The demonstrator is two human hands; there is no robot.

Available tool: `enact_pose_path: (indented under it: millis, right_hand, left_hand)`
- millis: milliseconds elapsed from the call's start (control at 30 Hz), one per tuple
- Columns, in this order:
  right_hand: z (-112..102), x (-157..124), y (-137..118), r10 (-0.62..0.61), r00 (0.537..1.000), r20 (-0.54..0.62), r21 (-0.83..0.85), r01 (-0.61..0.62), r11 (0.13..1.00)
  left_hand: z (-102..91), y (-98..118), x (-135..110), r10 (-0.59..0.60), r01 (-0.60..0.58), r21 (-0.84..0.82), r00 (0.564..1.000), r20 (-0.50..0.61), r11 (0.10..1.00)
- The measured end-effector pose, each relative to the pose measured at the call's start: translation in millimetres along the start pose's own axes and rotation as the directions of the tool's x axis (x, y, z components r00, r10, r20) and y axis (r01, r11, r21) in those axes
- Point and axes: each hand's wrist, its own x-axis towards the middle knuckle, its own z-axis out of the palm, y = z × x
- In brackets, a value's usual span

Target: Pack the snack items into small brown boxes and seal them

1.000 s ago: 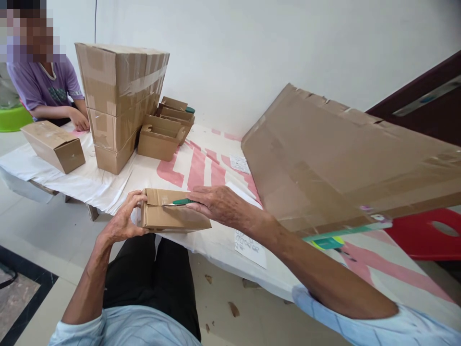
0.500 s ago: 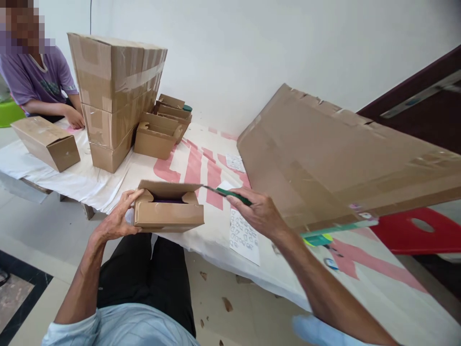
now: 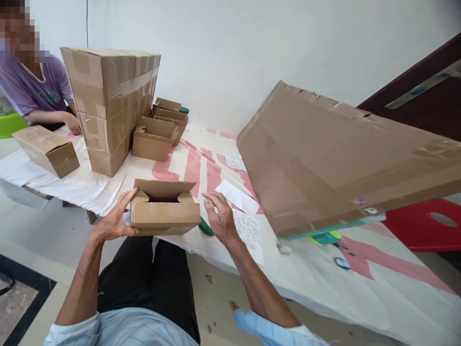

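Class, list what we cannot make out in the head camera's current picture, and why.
All in the head view:
- Bottom of the held box: hidden by its front wall.
- Rest of the green handle: hidden by that box.
- Marks on the paper: too small to read.
- Red seat: cut off by the right edge.

Head-worn view (the only one), facing forward, tilted down
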Motion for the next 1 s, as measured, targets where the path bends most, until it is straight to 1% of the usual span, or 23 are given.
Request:
enact_pose_path:
  millis: [33, 67, 133, 167, 200, 267, 333, 400, 433, 533, 600, 700, 733, 767, 833, 867, 900, 933, 1000]
  right_hand:
    - [-5, 6, -12, -0.099, 0.994, 0.042, 0.009, 0.098, 0.995]
    - [-8, 10, -25, -0.187, 0.978, 0.097, 0.013, 0.187, 0.982]
    - [-12, 13, -46, -0.32, 0.932, 0.171, 0.011, 0.323, 0.947]
    - [-13, 11, -55, -0.362, 0.917, 0.169, -0.001, 0.368, 0.93]
    - [-14, 8, -62, -0.396, 0.907, 0.142, -0.025, 0.404, 0.915]
    - [-15, -4, -71, -0.469, 0.882, 0.055, -0.103, 0.472, 0.876]
    - [-15, -21, -75, -0.553, 0.833, 0.001, -0.197, 0.542, 0.817]
    - [-12, -38, -76, -0.618, 0.787, 0.0, -0.25, 0.598, 0.762]
    - [-10, -45, -77, -0.631, 0.775, 0.006, -0.258, 0.611, 0.748]
    - [-7, -58, -77, -0.625, 0.781, 0.017, -0.232, 0.611, 0.757]
    - [-8, -56, -78, -0.606, 0.794, 0.045, -0.175, 0.603, 0.778]
    - [-10, -39, -84, -0.559, 0.818, 0.135, -0.06, 0.57, 0.82]
    - [-10, -31, -87, -0.549, 0.817, 0.177, -0.038, 0.563, 0.826]
    - [-9, -22, -89, -0.546, 0.806, 0.227, -0.032, 0.567, 0.823]
    - [-8, -4, -93, -0.543, 0.761, 0.354, -0.078, 0.603, 0.794]
    - [-9, 5, -94, -0.521, 0.743, 0.421, -0.132, 0.618, 0.775]
    - [-10, 14, -95, -0.476, 0.736, 0.482, -0.205, 0.623, 0.755]
    - [-13, 21, -96, -0.41, 0.741, 0.531, -0.289, 0.614, 0.735]
    - [-20, 35, -99, -0.231, 0.773, 0.591, -0.455, 0.556, 0.696]
  left_hand:
    - [-0.4, 0, 1, -0.008, 0.008, -0.004, 1.0, 0.0, 1.0]
    - [-0.8, 0, 1, -0.017, 0.017, -0.012, 1.0, -0.001, 1.0]
    - [-1.7, -2, 1, -0.036, 0.035, -0.044, 0.999, -0.006, 0.998]
    - [-2.2, -4, 1, -0.043, 0.043, -0.064, 0.999, -0.007, 0.997]
    - [-2.9, -6, 1, -0.05, 0.049, -0.085, 0.999, -0.006, 0.995]
    - [-4.5, -10, -1, -0.057, 0.056, -0.133, 0.998, 0.001, 0.99]
    - [-6.2, -15, -2, -0.057, 0.056, -0.187, 0.998, 0.003, 0.981]
    - [-7.1, -17, -2, -0.048, 0.046, -0.235, 0.999, -0.002, 0.971]
    - [-7.0, -16, -2, -0.044, 0.042, -0.246, 0.999, -0.003, 0.968]
    - [-5.3, -11, -2, -0.054, 0.054, -0.219, 0.999, 0.006, 0.974]
    - [-3.7, -6, -2, -0.074, 0.075, -0.186, 0.997, 0.011, 0.98]
    - [-2.8, 0, -3, -0.087, 0.088, -0.161, 0.996, 0.01, 0.983]
    - [-2.9, 1, -3, -0.086, 0.085, -0.157, 0.996, 0.006, 0.984]
    - [-3.1, 2, -3, -0.084, 0.083, -0.154, 0.996, 0.002, 0.985]
    - [-3.8, 2, -4, -0.088, 0.086, -0.151, 0.996, -0.003, 0.985]
    - [-4.0, 2, -4, -0.092, 0.091, -0.151, 0.996, -0.006, 0.984]
    - [-4.2, 2, -4, -0.098, 0.096, -0.151, 0.995, -0.007, 0.984]
    - [-4.3, 3, -4, -0.101, 0.099, -0.151, 0.995, -0.007, 0.983]
    - [-4.2, 3, -3, -0.103, 0.1, -0.155, 0.995, -0.006, 0.983]
